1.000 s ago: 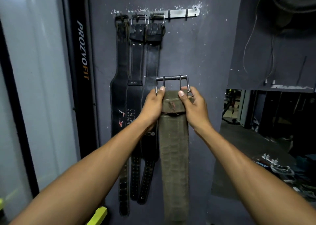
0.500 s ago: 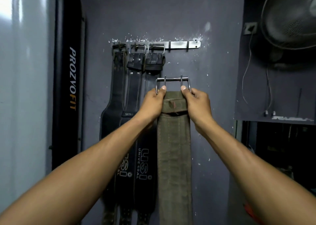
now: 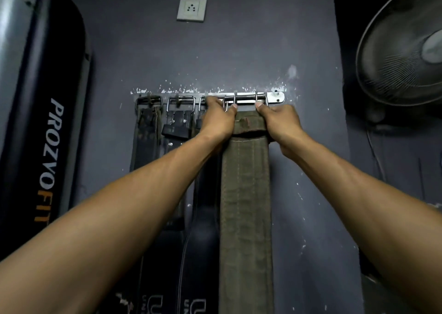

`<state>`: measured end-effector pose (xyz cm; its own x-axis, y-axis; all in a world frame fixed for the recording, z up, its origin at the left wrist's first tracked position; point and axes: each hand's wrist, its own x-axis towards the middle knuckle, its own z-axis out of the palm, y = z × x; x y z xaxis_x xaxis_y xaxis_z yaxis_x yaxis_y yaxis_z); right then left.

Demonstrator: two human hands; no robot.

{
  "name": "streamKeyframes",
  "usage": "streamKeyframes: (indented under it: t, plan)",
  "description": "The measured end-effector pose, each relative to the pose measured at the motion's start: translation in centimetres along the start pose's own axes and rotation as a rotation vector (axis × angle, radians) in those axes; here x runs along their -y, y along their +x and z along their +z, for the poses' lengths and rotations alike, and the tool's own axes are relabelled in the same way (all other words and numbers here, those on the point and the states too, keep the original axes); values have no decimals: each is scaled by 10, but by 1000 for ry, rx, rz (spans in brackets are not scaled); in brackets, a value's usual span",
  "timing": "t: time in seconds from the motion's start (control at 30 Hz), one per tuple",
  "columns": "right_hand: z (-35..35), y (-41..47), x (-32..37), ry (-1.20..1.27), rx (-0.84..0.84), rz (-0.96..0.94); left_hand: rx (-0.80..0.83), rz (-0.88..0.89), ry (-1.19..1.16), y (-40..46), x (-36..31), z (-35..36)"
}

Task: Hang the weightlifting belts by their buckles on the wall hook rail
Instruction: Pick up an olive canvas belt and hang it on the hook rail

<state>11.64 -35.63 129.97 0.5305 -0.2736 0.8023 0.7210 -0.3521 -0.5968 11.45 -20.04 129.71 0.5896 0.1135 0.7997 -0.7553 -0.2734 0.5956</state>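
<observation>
Four belts are in view: three dark leather belts [image 3: 146,132] already hang from the hook rail [image 3: 275,97] to the left of the hands, and one olive canvas belt [image 3: 246,194] is held up between the hands. The left hand [image 3: 216,120] and right hand [image 3: 278,122] each grip the top of the olive belt at its sides, thumbs pressed up toward the metal buckle [image 3: 244,101]. The buckle lies against the rail's right end, level with the hooks there; whether it is already caught on a hook cannot be told. The left hand covers part of the third dark belt and its buckle. One wall socket [image 3: 191,9] sits above the hands. One fan [image 3: 404,50] is to the right of the right hand. One dark padded panel [image 3: 45,122] lettered PROZVOFIT stands far left of the left hand.
</observation>
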Motion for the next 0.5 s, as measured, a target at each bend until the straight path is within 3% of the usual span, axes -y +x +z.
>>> streamKeyframes:
  t: [0.1,0.33,0.5]
  plan:
    - [18,35,0,-42,-32,-19,-41,94,77,35,9,2]
    - [33,86,1,-161,-145,-40,-26,132,204,91,7,0]
    - [27,92,-4,-140,-120,0,-3,232,402,98,9,3]
